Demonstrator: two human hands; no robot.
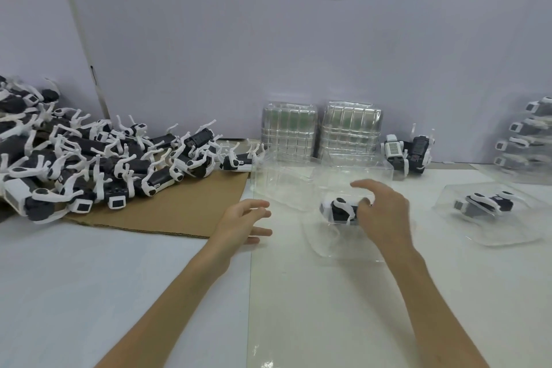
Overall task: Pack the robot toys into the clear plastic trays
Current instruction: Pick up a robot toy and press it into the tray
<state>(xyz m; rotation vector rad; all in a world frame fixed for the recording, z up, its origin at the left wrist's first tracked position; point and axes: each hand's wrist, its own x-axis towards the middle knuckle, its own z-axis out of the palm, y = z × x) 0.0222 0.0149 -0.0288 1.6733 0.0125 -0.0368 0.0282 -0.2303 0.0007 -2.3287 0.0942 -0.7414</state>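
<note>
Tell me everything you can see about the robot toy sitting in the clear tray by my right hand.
The robot toy is plastic-looking, with a black body and white curved limbs around a round black joint. It lies in the open clear tray on the white table. The right hand covers and touches its right end; whether it pinches the toy cannot be told.

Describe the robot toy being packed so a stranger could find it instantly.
Start at the two stacks of clear trays against the wall. Just in front lies an open clear tray; the robot toy sits in it. It alone lies by the right hand, away from the pile at left.
</note>
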